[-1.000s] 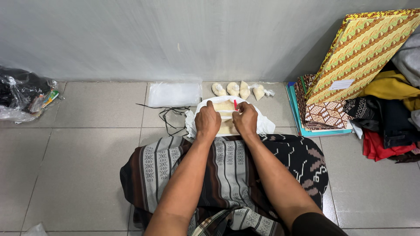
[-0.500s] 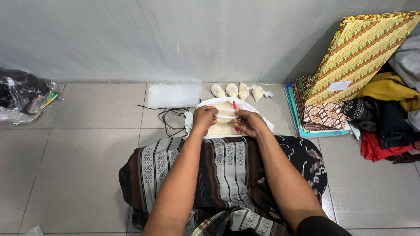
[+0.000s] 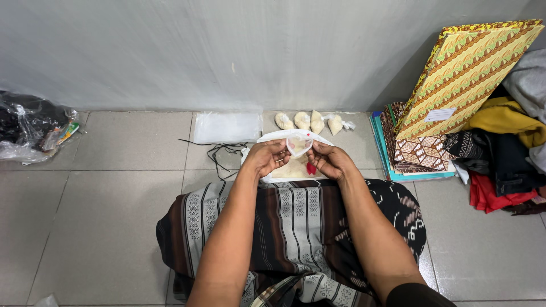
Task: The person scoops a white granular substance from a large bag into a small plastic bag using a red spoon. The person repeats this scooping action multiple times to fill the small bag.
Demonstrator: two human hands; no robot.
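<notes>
My left hand (image 3: 266, 157) and my right hand (image 3: 328, 159) together hold a small clear plastic bag (image 3: 298, 142) open between their fingertips, just above my lap. Below them a large white bag (image 3: 273, 138) lies open on the floor with pale beige powder (image 3: 294, 168) inside. A red scoop (image 3: 310, 168) rests in the powder beside my right hand. Several small filled and tied bags (image 3: 310, 121) stand in a row against the wall behind.
A stack of flat clear bags (image 3: 227, 126) and thin black strings (image 3: 219, 151) lie on the tiles to the left. Folded patterned cloths (image 3: 418, 150), a yellow patterned board (image 3: 469, 68) and piled clothes (image 3: 512, 148) fill the right. A crumpled plastic bag (image 3: 28, 128) sits far left.
My hands have drawn back from the big bag toward my lap and lifted a small clear bag, now spread open. The red scoop dropped from upright to lying in the powder.
</notes>
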